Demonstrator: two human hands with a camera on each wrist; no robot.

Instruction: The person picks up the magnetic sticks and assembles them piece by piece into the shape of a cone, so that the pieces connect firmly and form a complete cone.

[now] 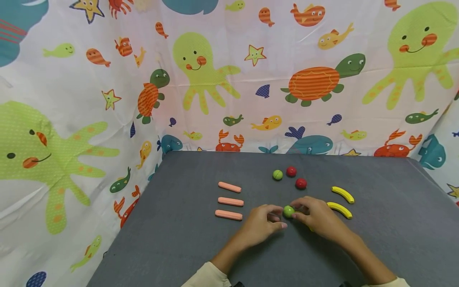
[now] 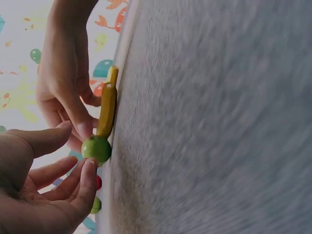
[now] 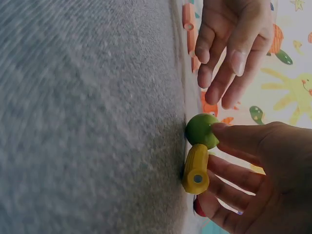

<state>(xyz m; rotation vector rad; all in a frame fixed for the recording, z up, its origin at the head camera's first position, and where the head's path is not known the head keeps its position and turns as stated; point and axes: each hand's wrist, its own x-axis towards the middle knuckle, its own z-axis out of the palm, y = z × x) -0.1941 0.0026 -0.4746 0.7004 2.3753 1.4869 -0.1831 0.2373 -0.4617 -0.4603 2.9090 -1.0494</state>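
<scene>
A small glossy green ball point(image 1: 288, 211) sits on the grey table between the two hands. My right hand point(image 1: 317, 218) pinches it from the right, its thumb against the side in the right wrist view. My left hand point(image 1: 259, 224) is just left of the ball with fingers loosely bent and a gap between thumb and fingers; the right wrist view shows it apart from the ball. A yellow toy banana point(image 3: 196, 170) lies right beside the ball under my right hand, mostly hidden in the head view. Two more bananas point(image 1: 342, 194) lie to the right.
Several pink sticks point(image 1: 230, 201) lie in a column on the left. Behind the hands are two red balls point(image 1: 291, 171) and a lighter green ball point(image 1: 277, 174). A sea-animal printed curtain point(image 1: 229, 79) hangs at the table's back and left.
</scene>
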